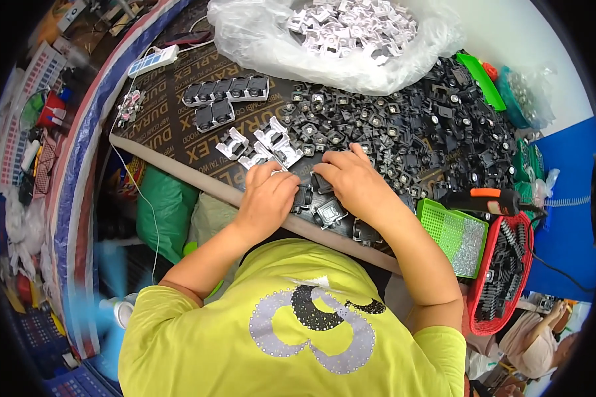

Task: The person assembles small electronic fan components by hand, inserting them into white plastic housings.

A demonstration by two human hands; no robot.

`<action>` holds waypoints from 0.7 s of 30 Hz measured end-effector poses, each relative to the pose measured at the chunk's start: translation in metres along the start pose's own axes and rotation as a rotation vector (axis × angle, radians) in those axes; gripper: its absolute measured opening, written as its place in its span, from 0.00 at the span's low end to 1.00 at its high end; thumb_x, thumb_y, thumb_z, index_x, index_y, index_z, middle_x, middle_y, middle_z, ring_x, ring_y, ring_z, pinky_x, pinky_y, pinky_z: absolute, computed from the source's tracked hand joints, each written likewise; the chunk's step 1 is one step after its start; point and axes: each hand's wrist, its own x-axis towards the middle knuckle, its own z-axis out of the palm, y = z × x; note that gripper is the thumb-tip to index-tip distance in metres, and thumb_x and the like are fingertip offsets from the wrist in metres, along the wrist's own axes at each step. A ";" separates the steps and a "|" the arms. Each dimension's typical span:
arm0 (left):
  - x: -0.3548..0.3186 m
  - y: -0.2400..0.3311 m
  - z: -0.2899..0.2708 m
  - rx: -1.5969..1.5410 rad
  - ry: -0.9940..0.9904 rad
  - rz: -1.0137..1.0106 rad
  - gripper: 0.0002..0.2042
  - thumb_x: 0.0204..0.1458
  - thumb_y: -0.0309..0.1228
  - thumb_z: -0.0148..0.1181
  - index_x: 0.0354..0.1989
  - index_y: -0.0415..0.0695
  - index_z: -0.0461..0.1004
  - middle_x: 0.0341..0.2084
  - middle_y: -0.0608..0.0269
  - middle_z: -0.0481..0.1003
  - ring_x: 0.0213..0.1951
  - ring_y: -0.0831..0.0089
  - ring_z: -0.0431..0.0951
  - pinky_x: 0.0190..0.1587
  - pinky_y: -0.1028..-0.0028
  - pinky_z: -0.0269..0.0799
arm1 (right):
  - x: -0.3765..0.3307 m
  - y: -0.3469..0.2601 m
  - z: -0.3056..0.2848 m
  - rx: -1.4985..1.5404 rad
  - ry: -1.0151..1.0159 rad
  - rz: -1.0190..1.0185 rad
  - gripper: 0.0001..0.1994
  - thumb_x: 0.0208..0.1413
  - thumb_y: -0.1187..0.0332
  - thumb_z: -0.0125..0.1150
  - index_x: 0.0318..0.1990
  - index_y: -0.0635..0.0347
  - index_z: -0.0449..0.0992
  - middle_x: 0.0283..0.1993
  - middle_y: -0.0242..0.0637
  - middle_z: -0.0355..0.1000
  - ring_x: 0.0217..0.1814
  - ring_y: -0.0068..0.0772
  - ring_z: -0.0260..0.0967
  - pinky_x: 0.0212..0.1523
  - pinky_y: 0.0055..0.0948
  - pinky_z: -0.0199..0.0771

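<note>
My left hand (266,200) is closed at the table's near edge, its fingers curled against a small black plastic part (302,198). Just beyond its fingertips lie several silver plastic shells (276,141) that look like toy car bodies. My right hand (355,182) bends over another dark part (322,184), gripping it with the fingertips; its underside is hidden. Between my wrists, near the edge, rests a grey-and-black piece (330,212). A wide heap of small black parts (377,126) spreads beyond my right hand.
A clear plastic bag (251,43) of pale parts stands at the back. Assembled dark units (226,90) sit in rows at left. On the right are a green tray (437,221) of small metal pieces, an orange-and-black power tool (487,197) and a red basket (473,308).
</note>
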 end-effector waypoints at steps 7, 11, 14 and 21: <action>-0.021 0.008 -0.004 -0.035 -0.147 0.034 0.27 0.50 0.39 0.74 0.60 0.50 0.78 0.60 0.64 0.76 0.63 0.60 0.72 0.66 0.45 0.50 | -0.001 0.021 0.018 0.042 0.063 -0.075 0.26 0.44 0.80 0.73 0.55 0.55 0.81 0.60 0.38 0.78 0.68 0.48 0.71 0.73 0.54 0.64; -0.010 0.009 0.008 -0.096 -0.150 0.091 0.27 0.52 0.39 0.72 0.62 0.51 0.76 0.63 0.66 0.74 0.64 0.61 0.71 0.66 0.45 0.51 | -0.016 0.032 0.002 0.058 0.056 -0.008 0.23 0.46 0.83 0.68 0.52 0.56 0.82 0.57 0.38 0.78 0.70 0.49 0.69 0.73 0.54 0.63; 0.005 0.018 0.018 -0.080 -0.241 0.067 0.30 0.56 0.40 0.70 0.68 0.51 0.70 0.67 0.59 0.69 0.68 0.58 0.67 0.66 0.43 0.52 | -0.021 0.021 -0.016 -0.013 -0.005 0.039 0.25 0.46 0.85 0.66 0.55 0.57 0.81 0.61 0.41 0.77 0.72 0.51 0.67 0.73 0.53 0.64; -0.013 -0.010 -0.012 -0.029 -0.114 0.025 0.34 0.48 0.40 0.72 0.66 0.46 0.72 0.70 0.47 0.65 0.73 0.39 0.58 0.71 0.40 0.49 | -0.050 0.064 -0.049 -0.208 0.457 0.597 0.20 0.56 0.79 0.63 0.57 0.66 0.78 0.61 0.55 0.75 0.64 0.61 0.72 0.67 0.47 0.72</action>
